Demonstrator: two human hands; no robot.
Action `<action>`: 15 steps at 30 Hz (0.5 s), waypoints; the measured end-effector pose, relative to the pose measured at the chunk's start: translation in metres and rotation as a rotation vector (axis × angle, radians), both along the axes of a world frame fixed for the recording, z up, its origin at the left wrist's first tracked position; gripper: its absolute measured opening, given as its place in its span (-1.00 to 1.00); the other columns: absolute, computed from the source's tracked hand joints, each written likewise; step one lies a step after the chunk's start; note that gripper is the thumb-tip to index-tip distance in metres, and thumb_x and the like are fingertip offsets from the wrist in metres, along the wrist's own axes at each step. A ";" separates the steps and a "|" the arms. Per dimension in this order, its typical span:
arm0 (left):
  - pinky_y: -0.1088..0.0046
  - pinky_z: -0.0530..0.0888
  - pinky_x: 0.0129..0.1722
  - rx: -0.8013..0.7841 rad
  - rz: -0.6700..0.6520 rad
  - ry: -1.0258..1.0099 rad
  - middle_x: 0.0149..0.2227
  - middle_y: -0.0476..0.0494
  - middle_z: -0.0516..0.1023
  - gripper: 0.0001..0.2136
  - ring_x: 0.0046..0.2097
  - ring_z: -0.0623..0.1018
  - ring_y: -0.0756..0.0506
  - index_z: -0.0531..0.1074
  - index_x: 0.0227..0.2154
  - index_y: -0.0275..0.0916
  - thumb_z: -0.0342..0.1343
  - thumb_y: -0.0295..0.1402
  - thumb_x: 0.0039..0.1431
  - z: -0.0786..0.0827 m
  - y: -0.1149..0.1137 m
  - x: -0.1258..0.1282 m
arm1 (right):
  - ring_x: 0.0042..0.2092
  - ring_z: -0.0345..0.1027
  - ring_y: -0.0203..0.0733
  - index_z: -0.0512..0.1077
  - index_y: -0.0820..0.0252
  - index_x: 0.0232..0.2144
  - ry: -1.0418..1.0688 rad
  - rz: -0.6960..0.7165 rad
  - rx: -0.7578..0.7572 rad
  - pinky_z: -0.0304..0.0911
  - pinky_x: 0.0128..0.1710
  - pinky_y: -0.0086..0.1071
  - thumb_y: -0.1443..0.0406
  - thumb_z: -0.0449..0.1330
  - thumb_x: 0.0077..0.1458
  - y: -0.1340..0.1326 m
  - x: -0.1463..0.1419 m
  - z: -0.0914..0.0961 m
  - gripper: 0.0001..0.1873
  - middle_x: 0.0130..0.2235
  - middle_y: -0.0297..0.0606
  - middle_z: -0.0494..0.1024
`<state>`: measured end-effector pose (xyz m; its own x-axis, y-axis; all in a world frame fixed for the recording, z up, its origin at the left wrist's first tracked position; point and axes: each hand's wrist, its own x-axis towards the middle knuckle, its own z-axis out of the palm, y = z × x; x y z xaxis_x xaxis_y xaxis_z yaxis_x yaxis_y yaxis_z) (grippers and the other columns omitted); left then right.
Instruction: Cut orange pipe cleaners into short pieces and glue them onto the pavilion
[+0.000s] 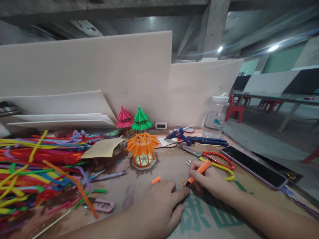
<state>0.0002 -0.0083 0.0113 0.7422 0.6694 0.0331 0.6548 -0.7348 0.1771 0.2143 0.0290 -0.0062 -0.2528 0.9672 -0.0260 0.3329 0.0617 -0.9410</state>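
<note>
Right-hand grip: Your right hand (208, 177) closes around an uncapped orange marker (203, 167), its dark tip angled down to the tabletop, a slant that likely leaves the point in your sight.
Left-hand grip: Your left hand (164, 202) lies palm down, index finger stretched toward the marker's tip, probably as a steady; whether it pinches anything, you cannot tell from this view.
Small orange strip: On the table between your two hands, the short strip (183, 182) stands right by the marker's tip; contact is too small to confirm.
Orange cap: Just beyond your left knuckles sits the loose cap (156, 180), perhaps parked there for easy reach.
Orange pavilion model: Behind the cap, the model (142, 151) stands upright on its pale base, outside your working spot.
Scissors: Red-and-yellow-handled scissors (219, 162) lie beyond your right hand, handles toward you, seemingly for quick pickup.
Glue gun: Farther back, the blue glue gun (178, 134) rests with its nozzle over white paper (167, 142), presumably to catch drips.
Craft stems: Multicoloured stems (42, 156) heap at your left.
</note>
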 end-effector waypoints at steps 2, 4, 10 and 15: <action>0.27 0.45 -0.20 0.008 -0.003 -0.010 -0.18 -0.13 0.49 -0.65 -0.20 0.52 -0.17 0.36 0.18 0.00 -0.04 -0.28 0.39 -0.001 0.000 0.000 | -0.65 0.10 -0.34 0.24 0.10 -0.52 0.019 0.032 -0.011 -0.05 -0.61 -0.46 0.11 0.12 0.06 0.001 0.002 -0.003 -0.75 -0.71 -0.47 0.28; 0.28 0.45 -0.21 0.020 -0.016 -0.022 -0.19 -0.13 0.48 -0.65 -0.20 0.52 -0.17 0.36 0.19 -0.02 -0.04 -0.28 0.39 -0.003 0.001 0.000 | -0.65 0.10 -0.35 0.24 0.11 -0.52 0.035 0.042 -0.003 -0.04 -0.61 -0.47 0.13 0.12 0.08 0.002 0.003 -0.005 -0.76 -0.70 -0.47 0.29; 0.32 0.41 -0.28 0.054 -0.045 -0.017 -0.23 -0.13 0.47 -0.64 -0.25 0.50 -0.15 0.38 0.19 -0.05 -0.06 -0.30 0.40 -0.005 0.005 0.001 | -0.61 0.20 -0.32 0.26 0.11 -0.47 0.060 -0.064 0.058 0.04 -0.61 -0.47 0.12 0.14 0.17 0.002 0.005 -0.002 -0.74 -0.66 -0.46 0.35; 0.34 0.39 -0.30 0.077 -0.071 -0.060 -0.27 -0.12 0.44 -0.66 -0.27 0.48 -0.13 0.42 0.15 -0.09 -0.07 -0.31 0.40 -0.009 0.009 0.001 | -0.63 0.19 -0.34 0.26 0.10 -0.46 0.045 -0.063 0.056 0.01 -0.64 -0.49 0.15 0.13 0.20 0.003 0.006 -0.001 -0.76 -0.65 -0.47 0.38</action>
<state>0.0013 0.0003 0.0020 0.7828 0.6089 0.1279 0.5905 -0.7919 0.1557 0.2207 0.0319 -0.0069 -0.1910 0.9808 0.0390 0.2951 0.0952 -0.9507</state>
